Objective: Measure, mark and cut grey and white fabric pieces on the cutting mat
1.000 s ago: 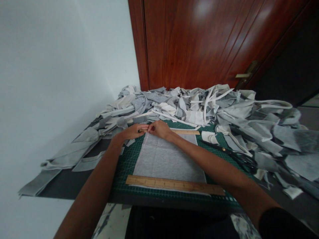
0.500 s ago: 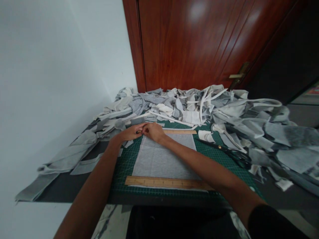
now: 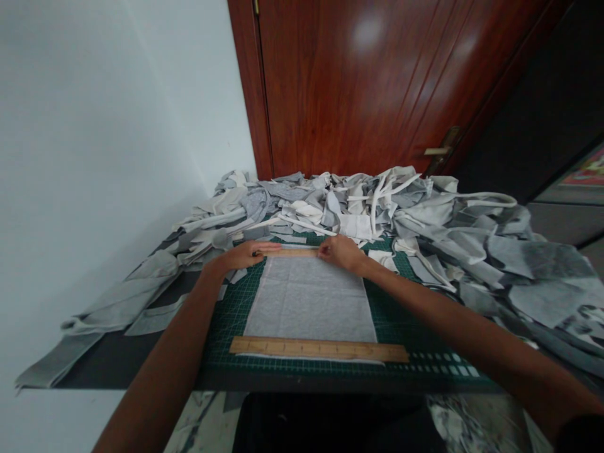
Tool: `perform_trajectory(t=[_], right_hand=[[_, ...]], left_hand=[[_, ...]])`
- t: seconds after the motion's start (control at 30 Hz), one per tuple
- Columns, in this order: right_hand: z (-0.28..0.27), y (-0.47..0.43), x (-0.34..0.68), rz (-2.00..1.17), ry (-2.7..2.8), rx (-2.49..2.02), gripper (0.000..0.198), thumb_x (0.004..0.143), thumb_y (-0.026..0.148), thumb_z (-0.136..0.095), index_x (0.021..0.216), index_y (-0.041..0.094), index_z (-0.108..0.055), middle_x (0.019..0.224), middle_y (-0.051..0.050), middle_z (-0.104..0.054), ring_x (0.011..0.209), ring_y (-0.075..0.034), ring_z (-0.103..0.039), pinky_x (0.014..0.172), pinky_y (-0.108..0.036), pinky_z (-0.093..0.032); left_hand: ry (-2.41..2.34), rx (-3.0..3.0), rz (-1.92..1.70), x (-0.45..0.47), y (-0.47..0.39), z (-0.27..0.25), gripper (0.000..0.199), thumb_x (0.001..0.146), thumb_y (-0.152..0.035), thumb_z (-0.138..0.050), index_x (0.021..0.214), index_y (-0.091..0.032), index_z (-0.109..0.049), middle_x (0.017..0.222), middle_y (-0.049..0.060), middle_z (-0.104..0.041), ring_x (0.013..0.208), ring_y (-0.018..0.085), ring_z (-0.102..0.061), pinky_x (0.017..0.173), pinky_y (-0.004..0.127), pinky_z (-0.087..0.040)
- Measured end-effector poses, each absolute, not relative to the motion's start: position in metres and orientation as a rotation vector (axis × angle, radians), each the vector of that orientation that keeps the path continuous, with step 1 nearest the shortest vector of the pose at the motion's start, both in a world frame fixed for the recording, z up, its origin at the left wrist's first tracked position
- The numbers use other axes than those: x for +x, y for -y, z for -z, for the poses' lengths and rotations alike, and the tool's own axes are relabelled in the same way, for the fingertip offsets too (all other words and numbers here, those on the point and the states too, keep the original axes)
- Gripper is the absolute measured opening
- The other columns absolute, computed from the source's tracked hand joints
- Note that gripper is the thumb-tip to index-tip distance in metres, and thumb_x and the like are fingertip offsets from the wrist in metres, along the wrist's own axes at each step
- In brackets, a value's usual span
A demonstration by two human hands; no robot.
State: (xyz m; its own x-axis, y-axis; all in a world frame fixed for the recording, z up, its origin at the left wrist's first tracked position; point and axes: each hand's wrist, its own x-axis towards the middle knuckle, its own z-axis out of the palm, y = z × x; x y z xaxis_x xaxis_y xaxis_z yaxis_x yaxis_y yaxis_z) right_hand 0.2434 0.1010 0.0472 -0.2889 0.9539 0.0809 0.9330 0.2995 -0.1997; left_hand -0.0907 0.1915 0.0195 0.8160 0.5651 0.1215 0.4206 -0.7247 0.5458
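Note:
A light grey piece of fabric (image 3: pixel 311 302) lies flat on the green cutting mat (image 3: pixel 401 314). Along its far edge runs a wooden ruler (image 3: pixel 299 253), partly covered by my hands. My left hand (image 3: pixel 243 254) rests with straight fingers on the ruler's left end; a small dark spot by the thumb is too unclear to name. Further right, my right hand (image 3: pixel 343 253) has its fingertips pinched together at the ruler, and what they hold is hidden. A second wooden ruler (image 3: pixel 318 348) lies across the fabric's near edge, touched by neither hand.
Grey and white fabric scraps (image 3: pixel 325 201) are heaped along the back and both sides. My right forearm covers most of the black scissors (image 3: pixel 438 287). A white wall (image 3: pixel 94 157) stands left and a wooden door (image 3: pixel 340 88) behind.
My right hand has moved right along the far ruler, away from my left hand. The left hand's fingers now lie straighter on the ruler's left end. The view has shifted slightly.

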Motion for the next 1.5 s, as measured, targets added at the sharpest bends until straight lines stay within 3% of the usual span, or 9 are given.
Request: perform_trajectory(t=[0.2,0.37,0.5,0.57,0.7,0.8,1.17,1.5], right_hand=[[-0.056,-0.098,0.317,-0.152,2.317,-1.857,0.012,0.093,0.024,-0.072,0.097,0.023,-0.084,0.1,-0.005,-0.082,0.093,-0.02,-0.075,0.077,-0.024,-0.05],[-0.05,-0.101,0.371,-0.025,2.063,-2.062,0.013,0.094,0.025,-0.071,0.096,0.02,-0.083,0.098,-0.009,-0.081,0.093,-0.024,-0.075,0.079,-0.028,-0.052],[-0.035,-0.098,0.378,0.129,1.884,-2.068,0.025,0.095,0.021,-0.065,0.117,0.018,-0.078,0.116,-0.016,-0.076,0.101,-0.028,-0.074,0.083,-0.033,-0.055],[-0.029,-0.096,0.372,0.156,1.907,-1.879,0.031,0.097,0.02,-0.062,0.125,0.018,-0.074,0.122,-0.016,-0.072,0.103,-0.027,-0.073,0.086,-0.034,-0.056],[-0.021,-0.096,0.355,-0.141,2.249,-1.415,0.018,0.098,0.024,-0.065,0.109,0.02,-0.078,0.111,-0.01,-0.074,0.1,-0.022,-0.072,0.091,-0.03,-0.054],[-0.017,-0.1,0.35,-0.272,2.342,-1.305,0.014,0.096,0.021,-0.068,0.105,0.019,-0.079,0.108,-0.009,-0.075,0.106,-0.022,-0.07,0.096,-0.031,-0.052],[-0.016,-0.104,0.34,-0.076,2.267,-1.58,0.016,0.098,0.022,-0.069,0.11,0.018,-0.079,0.107,-0.011,-0.075,0.101,-0.022,-0.067,0.093,-0.031,-0.048],[-0.021,-0.099,0.317,0.076,2.179,-1.853,0.024,0.104,0.028,-0.058,0.117,0.02,-0.076,0.117,-0.013,-0.071,0.112,-0.028,-0.061,0.098,-0.038,-0.044]], left_hand=[[-0.819,2.547,-0.435,-0.078,-0.181,-0.018,0.046,0.097,-0.03,-0.051,0.137,-0.022,-0.07,0.14,0.008,-0.071,0.126,0.024,-0.068,0.113,0.036,-0.049],[-0.912,2.747,-0.553,-0.053,-0.179,-0.005,0.034,0.103,-0.034,-0.053,0.124,-0.021,-0.076,0.123,0.01,-0.076,0.119,0.025,-0.067,0.113,0.04,-0.047],[-0.85,2.824,-0.545,-0.041,-0.181,0.0,0.028,0.103,-0.031,-0.054,0.119,-0.022,-0.076,0.12,0.008,-0.076,0.117,0.024,-0.065,0.111,0.04,-0.047],[-0.82,2.829,-0.552,-0.038,-0.181,-0.001,0.028,0.105,-0.031,-0.052,0.116,-0.022,-0.076,0.12,0.008,-0.076,0.117,0.024,-0.065,0.111,0.041,-0.047],[-0.827,2.81,-0.584,-0.035,-0.179,-0.002,0.031,0.106,-0.029,-0.048,0.114,-0.023,-0.077,0.121,0.008,-0.075,0.119,0.024,-0.064,0.112,0.041,-0.046],[-0.868,2.789,-0.611,-0.034,-0.177,-0.002,0.03,0.104,-0.029,-0.048,0.112,-0.023,-0.077,0.12,0.008,-0.075,0.12,0.025,-0.063,0.113,0.042,-0.046],[-0.974,2.838,-0.691,-0.022,-0.184,-0.001,0.034,0.102,-0.03,-0.046,0.112,-0.02,-0.077,0.116,0.011,-0.076,0.112,0.028,-0.065,0.105,0.042,-0.051],[-1.226,2.856,-0.666,-0.019,-0.185,-0.004,0.038,0.1,-0.025,-0.041,0.111,-0.018,-0.077,0.12,0.012,-0.074,0.116,0.029,-0.064,0.106,0.046,-0.051]])
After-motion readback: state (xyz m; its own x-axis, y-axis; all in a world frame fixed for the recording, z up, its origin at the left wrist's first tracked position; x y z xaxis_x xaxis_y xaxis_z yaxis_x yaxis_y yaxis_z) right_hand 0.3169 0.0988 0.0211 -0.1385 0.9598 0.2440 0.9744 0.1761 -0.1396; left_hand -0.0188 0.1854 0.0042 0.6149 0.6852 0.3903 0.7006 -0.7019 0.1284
